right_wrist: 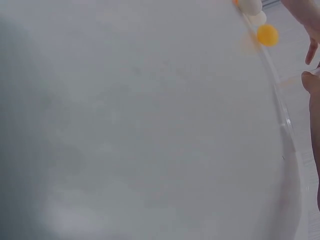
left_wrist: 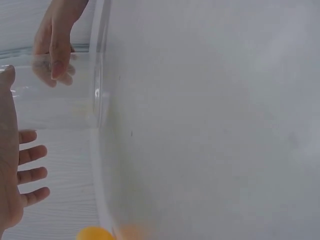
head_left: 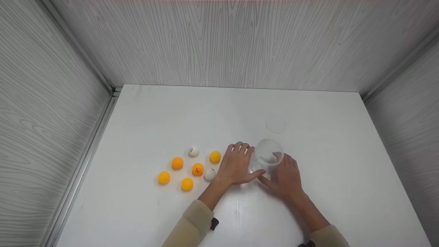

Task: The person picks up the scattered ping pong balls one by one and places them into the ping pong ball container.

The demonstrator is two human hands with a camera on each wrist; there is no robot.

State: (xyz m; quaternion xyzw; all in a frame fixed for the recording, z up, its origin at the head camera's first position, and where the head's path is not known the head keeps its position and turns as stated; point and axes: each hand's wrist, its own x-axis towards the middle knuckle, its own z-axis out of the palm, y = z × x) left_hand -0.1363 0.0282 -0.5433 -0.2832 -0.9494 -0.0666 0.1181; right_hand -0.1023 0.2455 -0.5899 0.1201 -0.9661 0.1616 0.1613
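A clear plastic tub [head_left: 269, 151] stands upright on the white table between the two hands, its round mouth facing up. My left hand [head_left: 236, 166] is at its left side, fingers extended and thumb reaching along its near side. In the left wrist view the left hand's fingers [left_wrist: 32, 155] are straight and spread beside the tub [left_wrist: 60, 110]. My right hand [head_left: 286, 176] lies along the tub's right side with fingers loosely bent. Its fingertips [left_wrist: 57, 67] show through the clear wall. In the right wrist view only part of the right hand [right_wrist: 315, 110] appears.
Left of the hands lie several table tennis balls: orange ones [head_left: 177, 163], yellow-orange ones [head_left: 164, 177] and white ones [head_left: 193, 151]. A clear round disc [head_left: 276, 125] lies flat behind the tub. Grey wood-grain panels [head_left: 223, 44] border the table at the back and sides.
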